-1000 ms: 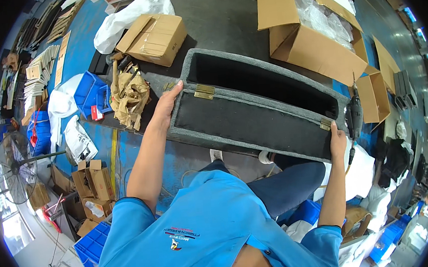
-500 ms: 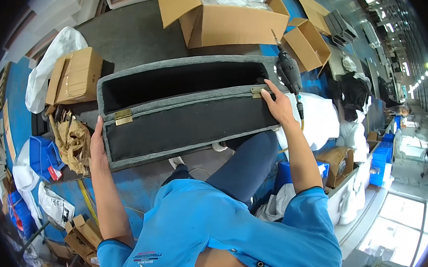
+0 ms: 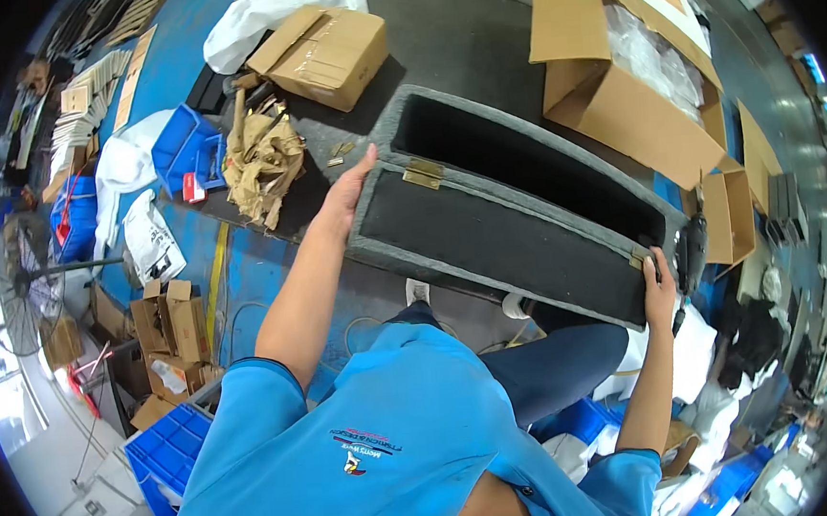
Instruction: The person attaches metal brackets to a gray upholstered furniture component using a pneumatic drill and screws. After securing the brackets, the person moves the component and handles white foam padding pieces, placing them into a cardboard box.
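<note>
A long grey fabric-covered box (image 3: 498,228) lies across the bench edge in front of me, its hinged lid folded open toward me. Both the lid's inside and the deep compartment behind it are black. Brass hinges join lid and body, a left hinge (image 3: 423,173) and a right hinge (image 3: 640,257). My left hand (image 3: 350,193) grips the box's left end, thumb up along the edge. At the other end my right hand (image 3: 660,291) holds the lid's right corner, fingers beside the right hinge. A dark power screwdriver (image 3: 692,250) is just past that hand.
On the dark bench (image 3: 446,40) are a closed carton (image 3: 328,58), crumpled brown paper (image 3: 263,168) and small brass pieces (image 3: 340,152). An open carton (image 3: 631,80) with clear plastic stands at the far right. Blue bins (image 3: 185,149) and a fan (image 3: 27,280) are on the left.
My view has swung left, so the bench things appear farther right and rotated. The box now slants down to the right in view; both hands keep their hold on its ends.
</note>
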Motion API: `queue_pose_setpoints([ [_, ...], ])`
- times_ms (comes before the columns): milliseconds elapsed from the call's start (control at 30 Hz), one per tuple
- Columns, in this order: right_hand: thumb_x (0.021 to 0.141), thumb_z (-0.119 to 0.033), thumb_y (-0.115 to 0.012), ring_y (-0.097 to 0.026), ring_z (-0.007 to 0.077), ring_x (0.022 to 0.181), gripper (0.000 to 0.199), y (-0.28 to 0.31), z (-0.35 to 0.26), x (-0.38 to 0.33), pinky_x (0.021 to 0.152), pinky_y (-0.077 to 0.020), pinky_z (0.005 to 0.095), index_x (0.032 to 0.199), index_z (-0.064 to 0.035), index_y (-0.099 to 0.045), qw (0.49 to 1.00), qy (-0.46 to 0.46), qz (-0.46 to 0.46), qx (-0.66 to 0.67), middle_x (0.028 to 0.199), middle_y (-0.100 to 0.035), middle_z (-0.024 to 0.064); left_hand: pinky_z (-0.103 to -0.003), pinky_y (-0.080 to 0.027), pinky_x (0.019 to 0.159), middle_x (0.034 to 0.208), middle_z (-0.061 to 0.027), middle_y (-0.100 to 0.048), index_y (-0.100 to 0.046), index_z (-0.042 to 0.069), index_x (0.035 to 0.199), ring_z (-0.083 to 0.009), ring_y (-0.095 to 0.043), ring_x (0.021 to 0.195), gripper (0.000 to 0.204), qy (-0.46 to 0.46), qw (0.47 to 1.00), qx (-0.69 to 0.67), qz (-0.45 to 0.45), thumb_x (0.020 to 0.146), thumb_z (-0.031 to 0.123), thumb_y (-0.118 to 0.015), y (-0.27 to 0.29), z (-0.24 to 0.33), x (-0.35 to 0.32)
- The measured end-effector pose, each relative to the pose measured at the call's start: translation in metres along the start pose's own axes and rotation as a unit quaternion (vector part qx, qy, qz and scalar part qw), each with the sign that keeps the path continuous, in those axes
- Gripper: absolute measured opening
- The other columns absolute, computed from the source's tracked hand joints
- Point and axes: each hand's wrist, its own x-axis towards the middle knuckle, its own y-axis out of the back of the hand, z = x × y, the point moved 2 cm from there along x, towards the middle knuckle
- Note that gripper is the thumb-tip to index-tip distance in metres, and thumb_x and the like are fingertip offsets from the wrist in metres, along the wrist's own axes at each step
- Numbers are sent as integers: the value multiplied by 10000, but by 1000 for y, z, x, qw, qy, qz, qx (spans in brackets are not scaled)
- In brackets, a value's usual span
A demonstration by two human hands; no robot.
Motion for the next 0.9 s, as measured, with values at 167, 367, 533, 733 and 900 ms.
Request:
queue_pose_setpoints([
  [167, 1033, -303, -597, -572, 244, 1297, 430, 1, -7, 4, 1107, -388, 326, 1376, -44, -607, 999, -32, -23, 16, 1350, -650, 151, -378, -619, 754, 1005, -132, -755, -713, 22, 1069, -236, -734, 822, 451, -37, 999, 29, 22, 948, 456, -710, 0, 1, 1],
  [367, 1035, -295, -595, -569, 236, 1298, 431, 1, -3, 4, 1112, -383, 320, 1383, -41, -604, 1000, -11, -5, -1, 1359, -645, 148, -361, -612, 751, 1006, -115, -755, -710, 32, 1067, -215, -730, 817, 420, -49, 998, 36, 27, 967, 439, -695, 1, 0, 5],
  [533, 1034, -288, -602, -566, 227, 1301, 424, 1, -7, 4, 1118, -378, 316, 1379, -41, -610, 999, -29, -10, 12, 1367, -643, 138, -351, -600, 784, 1021, -102, -751, -709, 26, 1100, -205, -726, 846, 454, -71, 995, 68, 20, 958, 457, -702, 5, 0, 10],
  [733, 1032, -286, -609, -567, 220, 1295, 420, 2, -4, 4, 1119, -377, 314, 1375, -44, -616, 999, -42, -13, 15, 1366, -646, 134, -355, -592, 810, 1051, -108, -747, -707, 15, 1125, -202, -722, 892, 491, -84, 993, 85, 17, 949, 473, -708, 10, 1, 11],
  [900, 1032, -285, -610, -566, 214, 1293, 422, 1, -5, 4, 1119, -378, 315, 1380, -45, -615, 999, -29, -12, 4, 1362, -648, 136, -353, -591, 803, 1041, -109, -747, -710, 17, 1111, -201, -722, 886, 495, -85, 991, 95, 27, 948, 484, -707, 9, 0, 10],
])
